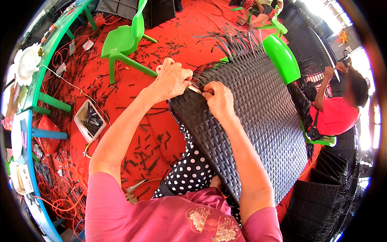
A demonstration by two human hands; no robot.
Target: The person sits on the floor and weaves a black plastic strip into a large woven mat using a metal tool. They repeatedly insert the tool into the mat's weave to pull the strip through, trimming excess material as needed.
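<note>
A large black woven panel (pixel 258 109) of flat plastic strips lies at a slant across my lap, with loose strip ends sticking out along its far edge. My left hand (pixel 173 79) is closed at the panel's far left corner around what looks like a pair of scissors. A pale loop shows beside its knuckles, and a narrow silvery blade (pixel 195 89) points toward my right hand. My right hand (pixel 219 100) is closed in a pinch at the blade's tip, low over the weave. It appears to grip a black strip there, mostly hidden by the fingers.
A white bin (pixel 89 121) of black pieces stands on the red floor, which is strewn with strip scraps. A green chair (pixel 125 42) is beyond it. Green and blue tables line the left side. At right, a person in red (pixel 336 115) works on another woven panel.
</note>
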